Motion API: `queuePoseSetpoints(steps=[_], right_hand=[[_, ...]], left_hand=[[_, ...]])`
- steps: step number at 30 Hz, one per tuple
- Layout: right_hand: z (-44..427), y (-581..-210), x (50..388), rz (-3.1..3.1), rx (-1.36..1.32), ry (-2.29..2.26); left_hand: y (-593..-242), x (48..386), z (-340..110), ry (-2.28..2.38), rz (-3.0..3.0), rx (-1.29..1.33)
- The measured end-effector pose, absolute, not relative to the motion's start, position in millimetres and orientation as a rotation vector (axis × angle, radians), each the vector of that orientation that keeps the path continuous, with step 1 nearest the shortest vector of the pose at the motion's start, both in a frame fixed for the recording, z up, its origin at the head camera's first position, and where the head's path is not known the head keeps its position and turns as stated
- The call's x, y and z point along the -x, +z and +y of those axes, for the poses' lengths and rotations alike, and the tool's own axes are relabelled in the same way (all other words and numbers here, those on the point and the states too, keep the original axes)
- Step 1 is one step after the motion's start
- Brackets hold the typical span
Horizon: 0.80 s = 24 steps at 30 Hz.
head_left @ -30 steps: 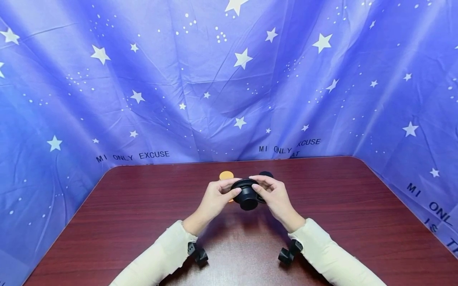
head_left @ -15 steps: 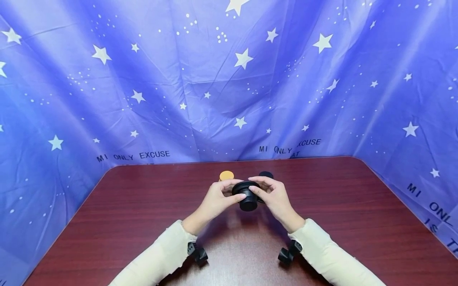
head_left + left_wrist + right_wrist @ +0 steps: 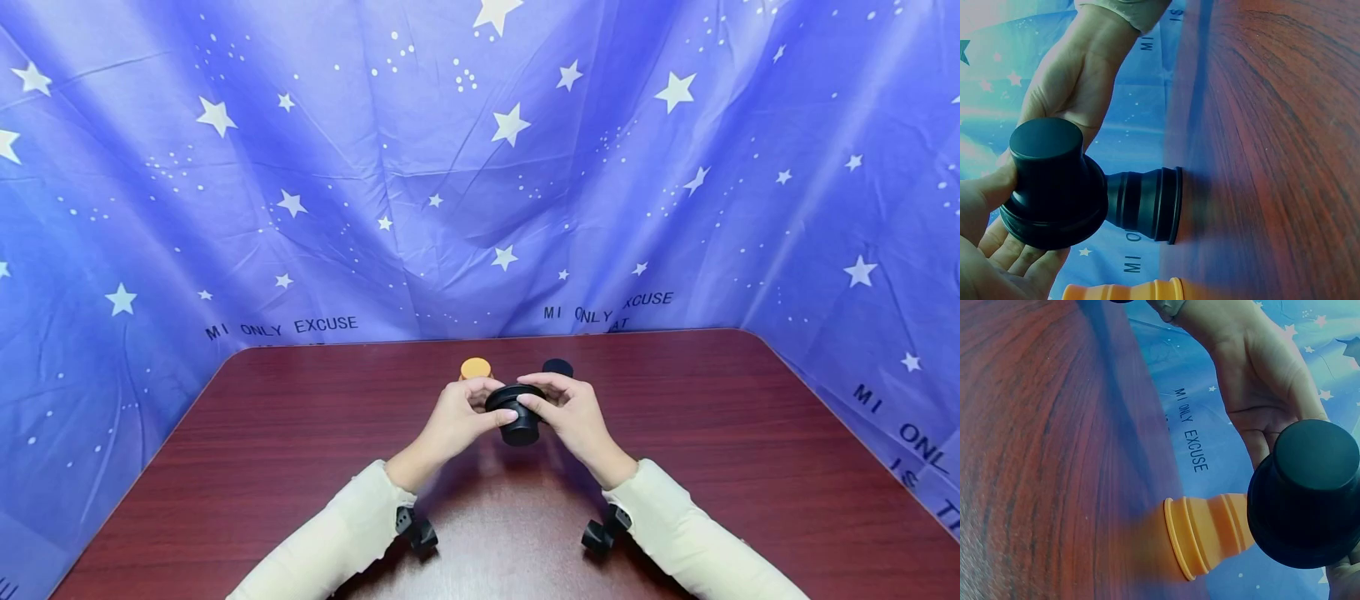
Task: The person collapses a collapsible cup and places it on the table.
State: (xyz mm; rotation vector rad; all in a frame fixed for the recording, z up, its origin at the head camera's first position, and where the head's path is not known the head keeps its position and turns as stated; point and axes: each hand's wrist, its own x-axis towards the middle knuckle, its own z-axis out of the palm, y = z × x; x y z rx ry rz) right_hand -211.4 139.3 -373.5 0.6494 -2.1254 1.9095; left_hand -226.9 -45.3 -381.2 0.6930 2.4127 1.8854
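Left hand [image 3: 453, 423] moved its thumb inward on black cup [image 3: 521, 432] | we see right hand [image 3: 581, 417] also pinching it, both half-curled | uneven thumb pressure could cause slipping

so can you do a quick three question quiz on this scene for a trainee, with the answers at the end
1. True or false: the held black cup is touched by the left hand only.

2. Multiple choice: what stands on the table just beyond the left hand?
A: a green bowl
B: an orange cup
C: a white plate

3. Fill in the gap: the standing black cup, beyond the right hand, has its wide rim facing ____.

Key:
1. False; both hands hold it.
2. B
3. down
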Motion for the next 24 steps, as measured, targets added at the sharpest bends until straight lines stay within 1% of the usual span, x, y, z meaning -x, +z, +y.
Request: queuePoseSetpoints(steps=[3, 8, 14, 16, 21, 24], right_hand=[[136.9, -363.6, 204.6, -2.143, -0.657, 1.874], [137.3, -361.7, 203.7, -2.155, -0.650, 1.851], [141.3, -379.8, 216.0, -2.106, -0.663, 1.927], [142.5, -385.0, 219.4, -2.075, -0.689, 1.959], [146.0, -387.1, 222.6, -2.039, -0.793, 2.012], [148.0, -386.6, 223.6, -2.058, -0.823, 2.021]], left_hand=[[-381.5, 226.7, -45.7, 1.877, 2.452, -0.690], [-380.6, 227.0, -43.9, 1.856, 2.531, -0.707], [-378.4, 224.7, -42.5, 1.859, 2.619, -0.749], [-372.7, 220.6, -42.8, 1.870, 2.623, -0.738], [-366.4, 218.6, -45.0, 1.947, 2.562, -0.701], [-370.3, 222.3, -46.6, 2.017, 2.528, -0.690]])
